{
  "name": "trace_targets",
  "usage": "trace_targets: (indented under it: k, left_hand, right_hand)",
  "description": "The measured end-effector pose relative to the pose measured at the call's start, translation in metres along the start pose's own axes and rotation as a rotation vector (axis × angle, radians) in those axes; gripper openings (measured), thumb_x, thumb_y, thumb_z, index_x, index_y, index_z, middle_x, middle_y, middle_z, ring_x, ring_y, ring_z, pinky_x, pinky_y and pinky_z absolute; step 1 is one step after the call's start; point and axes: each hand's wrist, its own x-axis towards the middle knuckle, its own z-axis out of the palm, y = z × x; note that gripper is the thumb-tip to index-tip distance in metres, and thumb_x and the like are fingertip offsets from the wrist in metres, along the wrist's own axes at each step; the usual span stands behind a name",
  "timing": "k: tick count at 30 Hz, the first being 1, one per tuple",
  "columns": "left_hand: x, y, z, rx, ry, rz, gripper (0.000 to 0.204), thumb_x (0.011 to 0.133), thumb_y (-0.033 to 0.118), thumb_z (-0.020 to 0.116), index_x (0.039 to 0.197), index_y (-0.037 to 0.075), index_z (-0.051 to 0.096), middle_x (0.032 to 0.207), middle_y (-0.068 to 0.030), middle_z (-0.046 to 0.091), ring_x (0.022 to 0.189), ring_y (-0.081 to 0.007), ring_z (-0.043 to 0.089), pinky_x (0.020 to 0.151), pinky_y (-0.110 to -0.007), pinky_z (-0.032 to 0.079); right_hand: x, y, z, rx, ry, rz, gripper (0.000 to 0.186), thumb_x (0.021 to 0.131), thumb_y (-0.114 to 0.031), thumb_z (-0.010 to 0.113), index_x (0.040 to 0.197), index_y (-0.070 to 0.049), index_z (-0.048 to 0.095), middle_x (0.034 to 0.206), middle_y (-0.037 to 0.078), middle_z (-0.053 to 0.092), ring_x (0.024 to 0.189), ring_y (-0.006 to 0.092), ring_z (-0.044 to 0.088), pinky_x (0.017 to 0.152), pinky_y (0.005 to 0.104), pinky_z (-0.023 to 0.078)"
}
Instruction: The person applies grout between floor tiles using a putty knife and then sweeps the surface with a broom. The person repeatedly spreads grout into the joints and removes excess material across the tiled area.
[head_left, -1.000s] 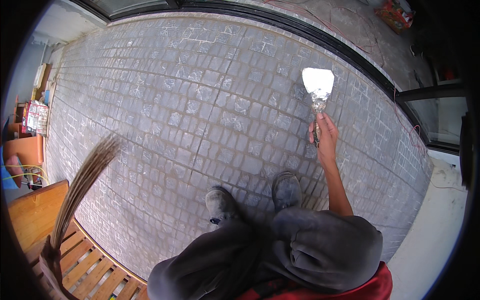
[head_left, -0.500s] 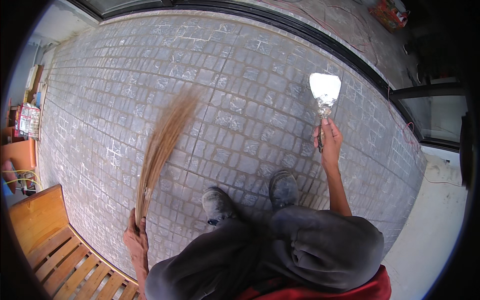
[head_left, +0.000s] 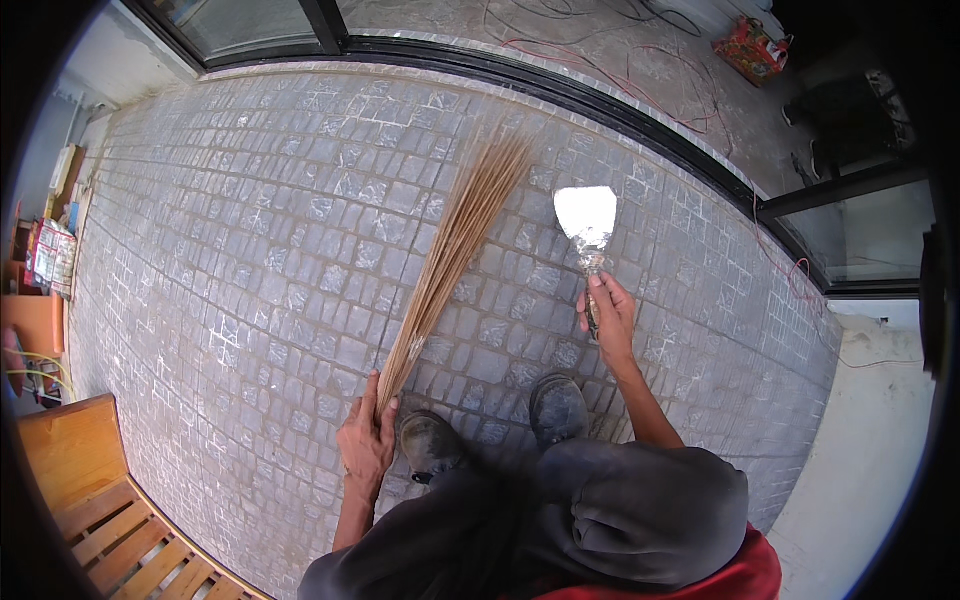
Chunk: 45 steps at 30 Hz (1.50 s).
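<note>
My left hand (head_left: 368,440) grips the bound end of a stick broom (head_left: 447,258), a long bundle of thin brown bristles. Its spread tips fan out toward the far side, over the grey stone-patterned floor (head_left: 290,300). To the right, my right hand (head_left: 612,318) is closed round the dark handle of a putty knife (head_left: 587,220). The wide blade points away from me and shines white in the light, with pale crust near its neck. Blade and bristle tips are apart, the blade to the right. Whether the bristles touch the floor I cannot tell.
Close below are my dusty shoes (head_left: 432,447) and bent knees. A slatted wooden bench (head_left: 130,535) stands at the lower left. Black door framing (head_left: 480,68) runs along the far edge, with red cords (head_left: 640,92) beyond it. Bags and boxes (head_left: 50,255) line the left wall.
My left hand has swung the broom to the right and farther out. My right hand has brought the putty knife left and slightly nearer, so the two tools are closer together.
</note>
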Motion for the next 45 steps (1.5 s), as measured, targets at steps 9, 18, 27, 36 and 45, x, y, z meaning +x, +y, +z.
trace_targets:
  k: [9,18,27,36,45]
  left_hand:
    - [0.183,-0.059,0.009,0.116,0.074,-0.066,0.05,0.1,0.044,0.054,0.138,0.013,0.057,0.097,-0.0286,0.07,0.094,-0.0489,0.067,0.079,-0.055,0.052]
    - [0.126,-0.115,-0.046,-0.511,0.573,-0.318,0.049,0.103,0.04,0.055,0.132,0.001,0.057,0.068,-0.0009,0.049,0.057,-0.0101,0.047,0.051,-0.028,0.04]
    - [0.005,-0.034,-0.009,0.159,-0.2,-0.016,0.052,0.098,0.038,0.059,0.143,0.013,0.051,0.1,-0.0245,0.067,0.08,-0.0435,0.068,0.071,-0.052,0.054]
    - [-0.054,-0.209,-0.085,-0.366,0.655,-0.759,0.047,0.101,0.047,0.055,0.114,0.002,0.06,0.068,-0.0025,0.05,0.054,-0.0089,0.048,0.047,-0.028,0.04]
    - [-0.075,-0.198,-0.034,0.474,0.731,-0.682,0.07,0.097,0.046,0.06,0.151,0.005,0.041,0.103,-0.0228,0.061,0.095,-0.0375,0.059,0.087,-0.049,0.045]
  right_hand:
    - [-0.011,-0.025,-0.004,0.064,0.026,-0.028,0.025,0.104,-0.026,0.056,0.107,-0.002,0.062,0.069,0.003,0.06,0.048,0.0086,0.049,0.045,0.0237,0.038]
    - [-0.014,0.006,-0.029,-0.018,0.069,0.027,0.03,0.104,-0.03,0.056,0.11,-0.001,0.063,0.07,0.003,0.06,0.048,0.0089,0.048,0.043,0.0246,0.038]
    - [-0.003,-0.006,0.008,0.011,-0.007,-0.026,0.028,0.105,-0.028,0.053,0.108,-0.001,0.061,0.07,0.003,0.059,0.05,0.0084,0.05,0.045,0.0238,0.04]
    - [-0.02,-0.008,0.018,-0.135,-0.152,0.056,0.03,0.105,-0.027,0.053,0.11,0.001,0.062,0.07,0.004,0.06,0.05,0.0086,0.05,0.046,0.0232,0.04]
    - [-0.038,0.001,0.042,-0.128,-0.355,0.132,0.032,0.105,-0.026,0.054,0.114,0.004,0.061,0.074,0.006,0.061,0.054,0.0091,0.052,0.049,0.0238,0.041]
